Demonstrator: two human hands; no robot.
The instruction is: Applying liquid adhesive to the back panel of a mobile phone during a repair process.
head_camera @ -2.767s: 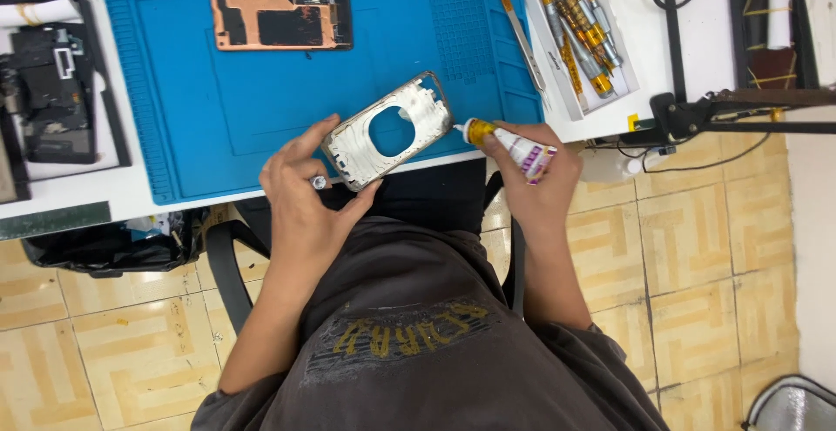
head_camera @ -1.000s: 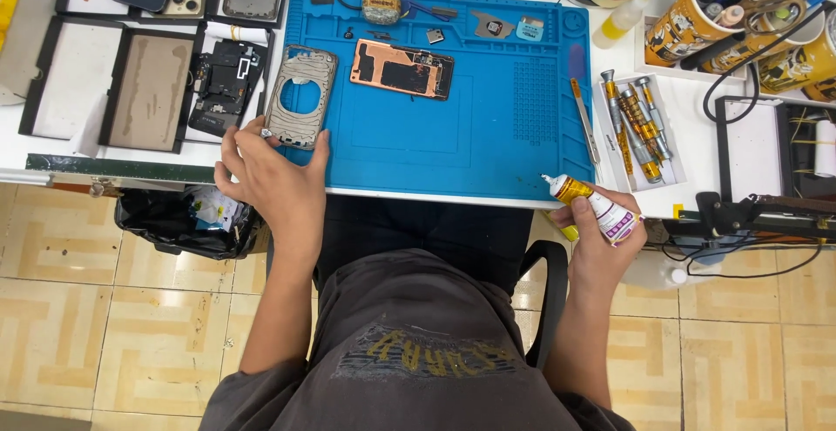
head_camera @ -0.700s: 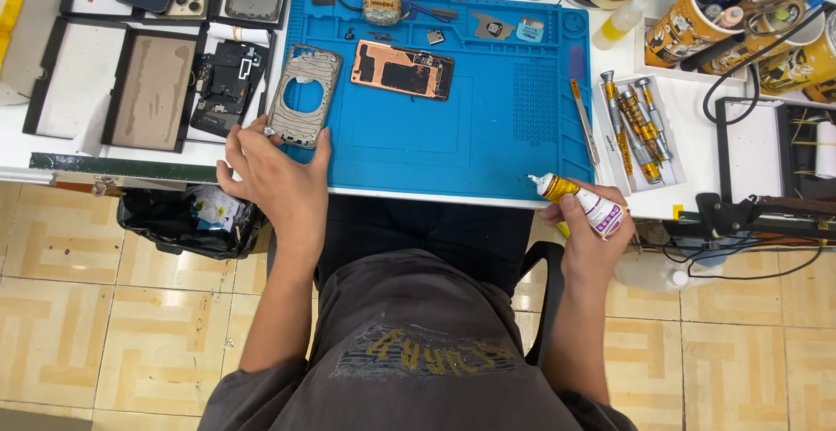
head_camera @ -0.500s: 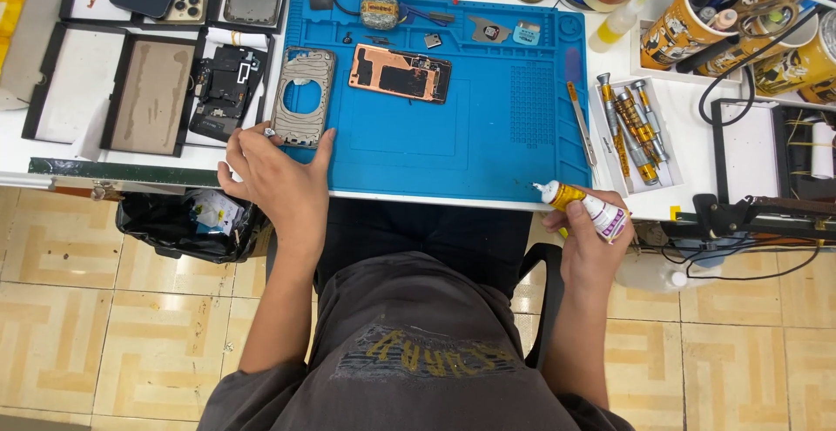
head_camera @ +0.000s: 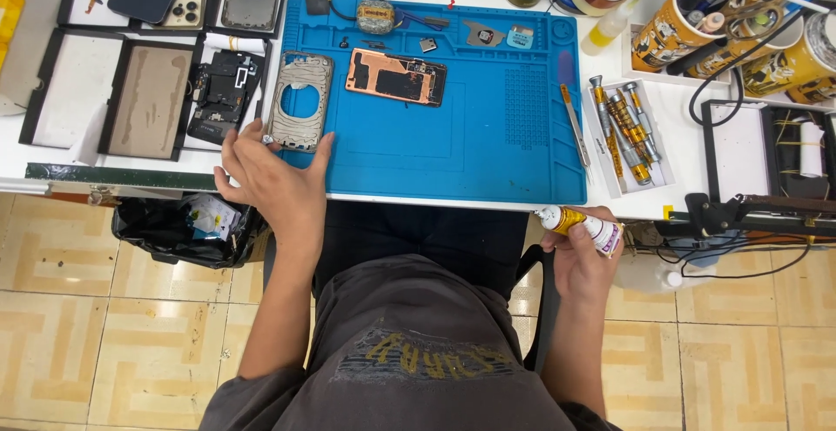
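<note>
Left hand (head_camera: 277, 189) spread flat at the desk's (head_camera: 688, 200) near edge, fingers wide, grip open and holding nothing. Fingertips (head_camera: 265, 139) touching the near end of a phone frame (head_camera: 300, 102), thumb out toward the blue mat (head_camera: 488, 148). Frame lying flat, silver-grey, with a big round hole near its far end, set across the mat's left rim, partly on the mat and partly on the white desk.

Right hand (head_camera: 582, 252) off the desk, just below its near edge, at the mat's right corner. Grip closed round a small glue tube (head_camera: 581, 225): white body, gold collar, pale nozzle pointing left. Tube held nearly level, clear of the desk.

On the mat, beyond the frame: a copper-coloured phone part (head_camera: 396, 76), lying flat, apart from the frame. Small loose bits along the mat's far edge. Tweezers (head_camera: 575, 124) on the mat's right border. Right of the mat, a white tray (head_camera: 601, 148) with gold and silver screwdrivers (head_camera: 623, 126) laid side by side.

Left of the frame: a dark board (head_camera: 218, 91) in a black tray, then a tan pad (head_camera: 150, 100) in another. Black bin bag (head_camera: 178, 222) hanging under the desk edge, below the left hand. Patterned cups (head_camera: 688, 30) full of tools at the far right corner.
</note>
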